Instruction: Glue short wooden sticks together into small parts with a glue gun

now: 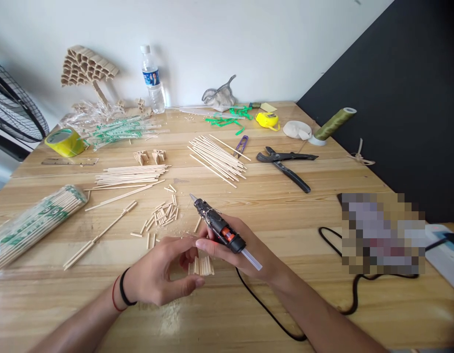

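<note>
My left hand (pixel 164 272) pinches a small row of short wooden sticks (pixel 202 265) between thumb and fingers, low in the middle of the view. Wrapped round a black glue gun (pixel 217 225) is my right hand (pixel 237 245); the nozzle points up and left, and a clear glue stick (pixel 252 259) sticks out of its back end. The fingertips of both hands meet just above the row. Short cut stick pieces (pixel 162 214) lie loose on the wooden table (pixel 285 225) beyond my left hand.
Long sticks (pixel 217 159), black pliers (pixel 285 164), purple snips (pixel 241 145) and a yellow tape measure (pixel 267 120) lie farther back. At left are a bag of sticks (pixel 39 223) and yellow tape (pixel 66 142). A bottle (pixel 152 83) stands by the wall. A black cable (pixel 263 306) runs right.
</note>
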The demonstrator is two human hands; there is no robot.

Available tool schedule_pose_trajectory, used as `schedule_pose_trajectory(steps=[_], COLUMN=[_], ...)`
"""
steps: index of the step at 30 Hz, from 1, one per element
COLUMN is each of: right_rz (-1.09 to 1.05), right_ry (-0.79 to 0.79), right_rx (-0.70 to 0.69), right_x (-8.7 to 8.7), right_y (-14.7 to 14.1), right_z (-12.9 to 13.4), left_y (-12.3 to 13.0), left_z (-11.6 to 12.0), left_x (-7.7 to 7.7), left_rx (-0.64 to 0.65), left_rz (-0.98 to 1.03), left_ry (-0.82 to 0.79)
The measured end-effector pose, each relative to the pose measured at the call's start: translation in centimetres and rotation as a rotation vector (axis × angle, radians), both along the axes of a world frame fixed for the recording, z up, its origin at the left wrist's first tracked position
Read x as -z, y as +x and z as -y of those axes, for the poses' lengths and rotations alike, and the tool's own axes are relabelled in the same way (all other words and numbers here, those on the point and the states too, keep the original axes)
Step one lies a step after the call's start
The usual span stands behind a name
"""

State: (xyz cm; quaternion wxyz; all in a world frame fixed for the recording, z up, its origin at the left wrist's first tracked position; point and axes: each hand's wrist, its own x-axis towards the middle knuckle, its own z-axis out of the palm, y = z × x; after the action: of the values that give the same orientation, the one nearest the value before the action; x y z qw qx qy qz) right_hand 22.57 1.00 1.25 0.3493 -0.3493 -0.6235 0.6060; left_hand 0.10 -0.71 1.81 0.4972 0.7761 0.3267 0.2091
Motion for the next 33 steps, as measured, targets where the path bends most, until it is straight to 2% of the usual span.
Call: schedule_pose_trajectory(steps=[12,18,25,33], right_rz=[0.045,0.022,0.012,-0.030], right_ry=[0.002,-0.055,-0.038,-0.019], right_rx=[0.012,0.002,-0.007,-0.070], right_x=[-0.2,0.0,-0.1,-0.7], right_y=[0.1,-0.3,-0.4,0.1], right_z=[0.0,0.2,0.3,-0.1], left_y=[0.0,0.3,0.3,0.3], left_z=[0.0,0.5,0.5,0.6], left_x=[0.0,1.0,1.7,1.0], left_rx=[0.004,0.007,-0.006,0.008], left_rz=[-0.014,-0.117,-0.179,-0.161], left_ry=[0.064,0.346,0.587,0.450])
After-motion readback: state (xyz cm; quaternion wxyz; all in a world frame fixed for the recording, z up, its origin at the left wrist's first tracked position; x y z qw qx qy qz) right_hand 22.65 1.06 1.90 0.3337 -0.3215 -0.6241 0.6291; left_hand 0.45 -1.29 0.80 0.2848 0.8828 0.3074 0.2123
